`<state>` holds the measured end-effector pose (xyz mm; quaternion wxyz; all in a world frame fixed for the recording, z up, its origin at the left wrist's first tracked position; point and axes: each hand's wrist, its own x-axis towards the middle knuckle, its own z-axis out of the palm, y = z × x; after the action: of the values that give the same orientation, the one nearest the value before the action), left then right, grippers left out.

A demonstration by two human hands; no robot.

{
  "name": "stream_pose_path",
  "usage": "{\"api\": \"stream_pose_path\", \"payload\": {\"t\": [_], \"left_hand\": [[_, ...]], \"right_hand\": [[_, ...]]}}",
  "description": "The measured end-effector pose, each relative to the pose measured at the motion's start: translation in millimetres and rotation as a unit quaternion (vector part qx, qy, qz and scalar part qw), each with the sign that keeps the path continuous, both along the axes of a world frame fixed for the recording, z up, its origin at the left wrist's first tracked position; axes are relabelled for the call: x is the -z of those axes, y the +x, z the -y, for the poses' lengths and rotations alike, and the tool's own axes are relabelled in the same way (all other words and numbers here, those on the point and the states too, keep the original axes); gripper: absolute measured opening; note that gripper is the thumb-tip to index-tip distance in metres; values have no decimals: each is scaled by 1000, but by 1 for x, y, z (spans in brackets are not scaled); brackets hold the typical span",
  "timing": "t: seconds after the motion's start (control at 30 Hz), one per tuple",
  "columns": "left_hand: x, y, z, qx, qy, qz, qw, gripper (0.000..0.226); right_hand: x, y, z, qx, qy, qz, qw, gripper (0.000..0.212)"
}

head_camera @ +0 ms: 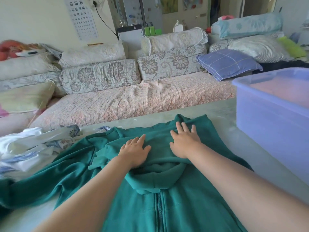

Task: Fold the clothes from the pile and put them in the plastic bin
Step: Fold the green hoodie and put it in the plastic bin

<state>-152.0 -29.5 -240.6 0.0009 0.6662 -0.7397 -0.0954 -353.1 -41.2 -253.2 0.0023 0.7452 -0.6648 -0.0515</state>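
Green hoodie [167, 206], both hands flat on it, bin [270, 121] right

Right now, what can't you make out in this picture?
Head view:
Hoodie: lower part cut off by the bottom edge.
Bin: contents blurred behind its cloudy wall; right edge crops it.
Clothes pile: left edge crops it; piece count unclear.

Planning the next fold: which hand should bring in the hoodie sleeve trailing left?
Probably left: the left hand lies flat on the hoodie nearest that sleeve; the right hand lies on the side toward the bin.
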Motion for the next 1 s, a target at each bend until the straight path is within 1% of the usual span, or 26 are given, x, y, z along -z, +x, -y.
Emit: {"api": "stream_pose_path", "payload": {"t": [0.03,0.1,0.2,0.3,0.37,0.43,0.5,0.53,0.57,0.63,0.67,0.7,0.73,0.8,0.9,0.97,1.0], "left_hand": [[-1,14,-5,-14,-12,10,1000,61],[-3,44,-15,-53,-44,12,998,57],[-2,83,-29,-145,-84,-13,986,49],[3,116,-40,-240,-72,-96,963,41],[5,130,-45,-251,-62,-168,951,32],[0,136,-47,-254,-80,-248,931,18],[-10,139,-47,-261,-108,-294,913,15],[-14,141,-47,-263,-115,-282,915,17],[-16,144,-48,-258,-113,-249,926,24],[-15,151,-53,-218,-63,-153,962,34],[-11,155,-55,-194,-29,-127,972,37],[-7,159,-57,-179,-6,-121,976,39],[-5,164,-58,-173,-3,-124,977,39],[-8,173,-61,-161,-37,-102,981,37],[-14,196,-72,-151,-80,-64,983,32],[-17,215,-83,-174,-97,-56,978,28],[-19,226,-89,-192,-92,-49,976,25]], "right_hand": [[-5,11,-4,-13,-14,10,1000,63],[-16,36,-15,-62,-22,67,996,62],[-25,79,-32,-117,6,133,984,60],[-27,117,-45,-143,42,149,978,60],[-26,135,-51,-151,67,147,975,62],[-25,146,-58,-147,103,140,974,68],[-26,153,-62,-139,130,122,974,71],[-27,155,-64,-136,133,117,975,71],[-30,157,-65,-133,127,119,976,71],[-34,162,-66,-135,115,116,977,71],[-35,166,-66,-141,121,95,978,70],[-36,171,-66,-144,134,63,978,69],[-37,177,-66,-141,144,33,979,66],[-43,192,-66,-125,130,10,984,60],[-53,224,-65,-139,57,16,988,46],[-56,253,-66,-171,26,45,984,41],[-57,270,-69,-186,23,65,980,39]]}}
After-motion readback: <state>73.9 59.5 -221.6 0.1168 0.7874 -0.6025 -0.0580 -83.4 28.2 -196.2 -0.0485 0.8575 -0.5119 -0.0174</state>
